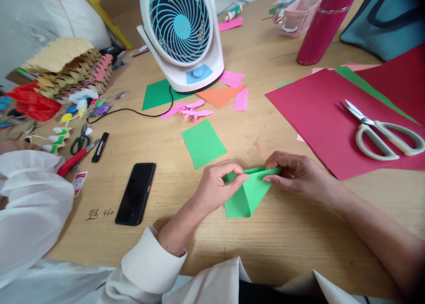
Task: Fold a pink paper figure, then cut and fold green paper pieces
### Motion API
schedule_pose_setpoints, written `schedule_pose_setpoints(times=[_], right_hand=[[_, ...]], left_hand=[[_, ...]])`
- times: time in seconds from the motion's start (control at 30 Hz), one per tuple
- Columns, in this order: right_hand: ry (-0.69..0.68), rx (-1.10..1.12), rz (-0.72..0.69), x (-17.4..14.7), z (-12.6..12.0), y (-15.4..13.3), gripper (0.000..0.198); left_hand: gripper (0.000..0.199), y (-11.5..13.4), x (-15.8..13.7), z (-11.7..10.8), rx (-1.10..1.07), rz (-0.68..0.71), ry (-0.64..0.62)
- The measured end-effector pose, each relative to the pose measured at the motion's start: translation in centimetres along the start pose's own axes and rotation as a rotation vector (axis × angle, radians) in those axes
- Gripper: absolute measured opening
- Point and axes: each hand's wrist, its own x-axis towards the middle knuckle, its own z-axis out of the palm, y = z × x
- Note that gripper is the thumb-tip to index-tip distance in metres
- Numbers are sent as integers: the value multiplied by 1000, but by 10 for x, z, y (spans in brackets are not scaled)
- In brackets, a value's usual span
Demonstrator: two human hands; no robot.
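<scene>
Between my two hands is a partly folded sheet of green paper (pixel 251 193), held just above or on the wooden table. My left hand (pixel 217 182) pinches its upper left edge between thumb and fingers. On the other side, my right hand (pixel 295 173) is closed on the right corner. A crease runs down the middle of the paper, and its top edge is doubled over. Beyond my left hand lies a flat green paper square (pixel 203 143).
A white fan (pixel 181 33) stands at the back, its black cord trailing left. Pink folded pieces (pixel 195 111) lie before it. Scissors (pixel 375 133) rest on red paper (pixel 308 118) at right, near a pink bottle (pixel 327 25). A phone (pixel 135 194) and another person's sleeve (pixel 33 206) are left.
</scene>
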Motion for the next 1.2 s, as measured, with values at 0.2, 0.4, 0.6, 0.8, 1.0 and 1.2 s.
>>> schedule_pose_setpoints(times=[0.2,0.4,0.6,0.8,1.0,1.2], right_hand=[[47,58,51,-2,-1,1,25],[98,276,102,1,2,7,26],[221,557,125,7,9,-7,49],[161,645,218,3,9,-13,33],[168,785,286,2,8,-11,31],[204,888,307,3,8,-12,29]], left_hand=[[12,2,0,0,55,25,65],[13,5,-1,1,125,120,149],[16,13,-3,-3,276,316,195],[15,17,-6,-6,378,446,213],[16,18,-6,-6,388,452,231],[14,18,-6,-8,377,440,237]])
